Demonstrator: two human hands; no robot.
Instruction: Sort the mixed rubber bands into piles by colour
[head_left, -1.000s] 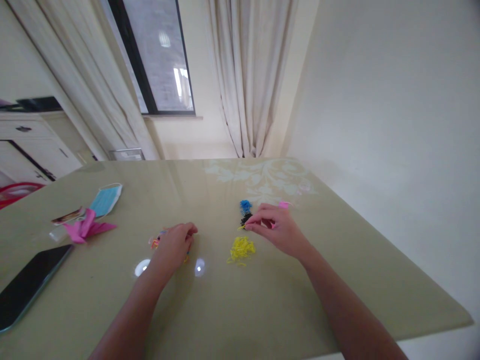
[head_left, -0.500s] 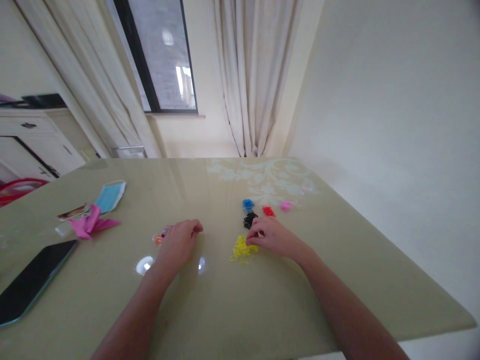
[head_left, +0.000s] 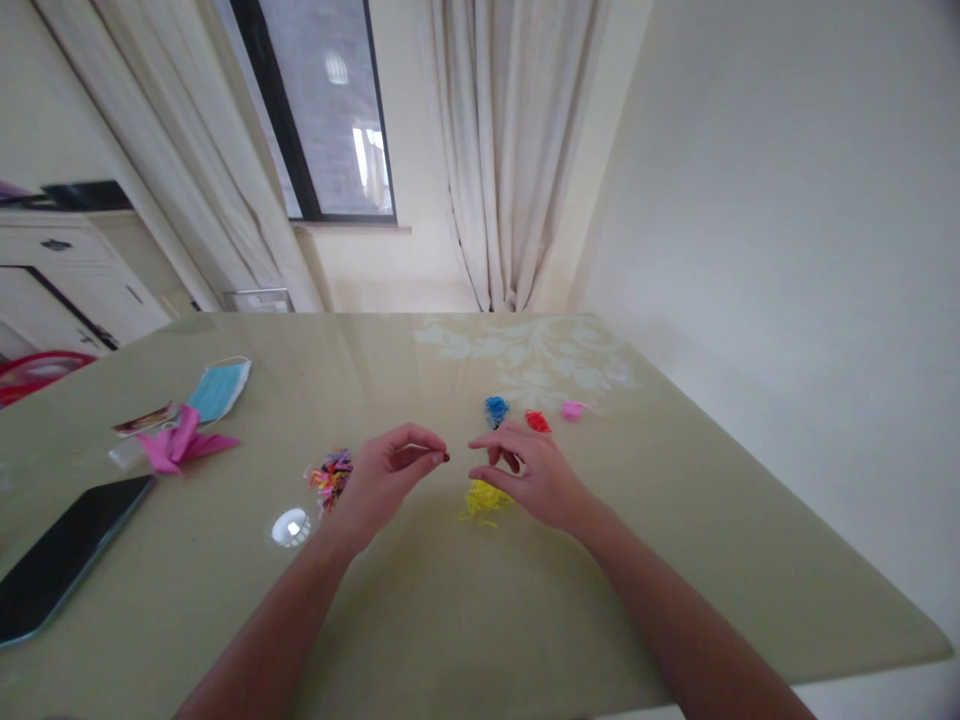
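My left hand [head_left: 386,478] is lifted off the green table [head_left: 465,610] with thumb and forefinger pinched on a tiny dark band [head_left: 445,457]. To its left lies a mixed-colour pile of small bands [head_left: 330,474]. My right hand [head_left: 529,474] hovers close to the left one with its fingers apart and slightly curled, holding nothing. Beneath it is a yellow pile [head_left: 484,499]. Beyond it sit a blue pile [head_left: 495,408], a red pile [head_left: 536,421] and a pink pile [head_left: 572,410]. The black pile is hidden behind my right hand.
A dark phone [head_left: 64,555] lies at the table's left edge. Further back are a pink folded paper [head_left: 180,443], a blue face mask [head_left: 219,387] and a small card [head_left: 140,420]. Wall on the right, curtains and window behind.
My left hand rose from the mixed pile and moved right, pinching a tiny dark band. My right hand left the yellow pile and opened toward the left hand.
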